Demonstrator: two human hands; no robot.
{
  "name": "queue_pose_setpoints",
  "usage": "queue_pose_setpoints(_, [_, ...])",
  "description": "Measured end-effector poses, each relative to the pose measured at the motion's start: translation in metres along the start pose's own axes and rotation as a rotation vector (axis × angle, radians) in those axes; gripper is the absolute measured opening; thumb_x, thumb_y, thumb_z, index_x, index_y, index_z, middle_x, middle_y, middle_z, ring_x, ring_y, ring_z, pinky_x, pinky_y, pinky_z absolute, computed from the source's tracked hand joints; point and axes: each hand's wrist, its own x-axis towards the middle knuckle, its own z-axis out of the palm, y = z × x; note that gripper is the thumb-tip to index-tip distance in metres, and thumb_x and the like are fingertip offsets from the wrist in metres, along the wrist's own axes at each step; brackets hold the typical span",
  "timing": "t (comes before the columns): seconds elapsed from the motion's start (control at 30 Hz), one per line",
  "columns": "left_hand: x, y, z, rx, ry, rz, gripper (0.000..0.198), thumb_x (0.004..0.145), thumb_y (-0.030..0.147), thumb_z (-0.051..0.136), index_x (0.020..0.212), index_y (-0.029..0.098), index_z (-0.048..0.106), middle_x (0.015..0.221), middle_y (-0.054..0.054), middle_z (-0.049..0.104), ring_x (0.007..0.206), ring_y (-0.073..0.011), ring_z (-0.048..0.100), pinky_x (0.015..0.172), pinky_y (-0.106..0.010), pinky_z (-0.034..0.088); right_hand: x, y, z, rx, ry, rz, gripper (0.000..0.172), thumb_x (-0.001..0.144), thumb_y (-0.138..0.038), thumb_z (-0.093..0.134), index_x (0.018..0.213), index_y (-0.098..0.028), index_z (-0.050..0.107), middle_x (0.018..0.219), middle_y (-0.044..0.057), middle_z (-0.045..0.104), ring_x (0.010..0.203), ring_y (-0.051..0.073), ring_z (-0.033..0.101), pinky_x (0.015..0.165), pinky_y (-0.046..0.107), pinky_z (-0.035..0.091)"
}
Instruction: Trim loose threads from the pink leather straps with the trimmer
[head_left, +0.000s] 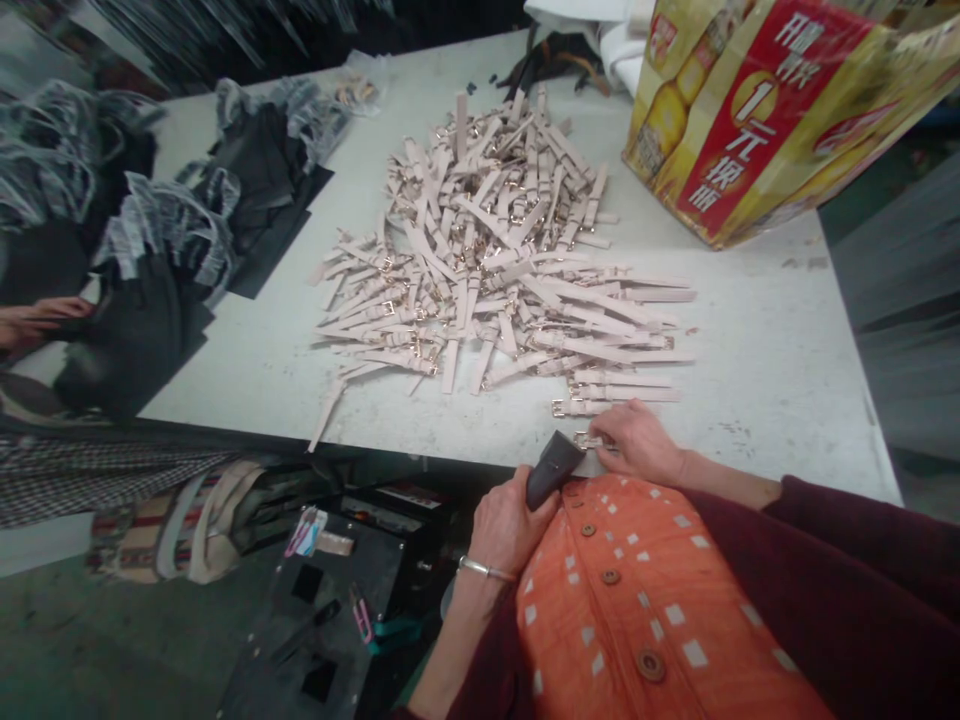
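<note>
My left hand, a bangle at its wrist, is closed round a dark grey, smooth, oblong piece at the table's front edge. I cannot make out its exact kind. Just right of it, my right hand pinches a pale pink buckle strap by the tabletop, its metal buckle pointing toward the dark piece. Most of that strap is hidden by the fingers. Beyond my right hand, a few similar straps lie side by side. Behind them spreads a big heap of pale buckle straps.
A yellow and red carton stands on the table at the back right. At left lie dark bag pieces with plastic-wrapped handles, and another person's hand touches some. Below the edge is a black box bearing small tools.
</note>
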Motion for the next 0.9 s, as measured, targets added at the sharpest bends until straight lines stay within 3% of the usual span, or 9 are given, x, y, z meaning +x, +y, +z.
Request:
queue_pose_setpoints(0.33, [-0.001, 0.003, -0.001, -0.026, -0.018, -0.025, 0.034, 0.082, 0.053, 0.039, 0.097, 0.026, 0.054, 0.08, -0.004, 0.066, 0.08, -0.0192, 0.064, 0.059, -0.022, 0.036, 0.032, -0.01, -0.028, -0.218, -0.429, 0.132, 0.02, 0.078, -0.029, 0.046, 0.082, -0.019, 0.063, 0.081, 0.01, 0.067, 0.073, 0.022, 0.06, 0.058, 0.026, 0.034])
queue_pose_setpoints(0.5, [-0.001, 0.002, -0.001, -0.05, -0.01, 0.004, 0.032, 0.082, 0.051, 0.04, 0.098, 0.027, 0.053, 0.082, -0.003, 0.066, 0.08, -0.0196, 0.064, 0.058, -0.022, 0.037, 0.039, -0.01, -0.03, -0.27, -0.483, 0.119, 0.02, 0.077, -0.028, 0.048, 0.078, -0.018, 0.066, 0.079, 0.011, 0.067, 0.074, 0.024, 0.062, 0.055, 0.025, 0.035])
queue_pose_setpoints(0.7, [-0.002, 0.0, 0.004, -0.077, 0.027, 0.024, 0.032, 0.082, 0.051, 0.039, 0.098, 0.026, 0.053, 0.081, -0.003, 0.066, 0.08, -0.0202, 0.064, 0.061, -0.023, 0.038, 0.031, -0.001, -0.027, -0.223, -0.45, 0.047, 0.021, 0.078, -0.03, 0.049, 0.078, -0.017, 0.066, 0.074, 0.01, 0.067, 0.07, 0.021, 0.062, 0.054, 0.024, 0.035])
queue_pose_setpoints(0.9, [-0.001, 0.003, 0.003, -0.098, -0.003, -0.002, 0.038, 0.081, 0.055, 0.038, 0.098, 0.025, 0.053, 0.085, -0.004, 0.066, 0.083, -0.0201, 0.063, 0.066, -0.023, 0.039, 0.039, -0.004, -0.03, -0.21, -0.516, 0.115, 0.014, 0.07, -0.021, 0.054, 0.073, -0.017, 0.067, 0.072, 0.009, 0.067, 0.069, 0.021, 0.062, 0.053, 0.024, 0.035])
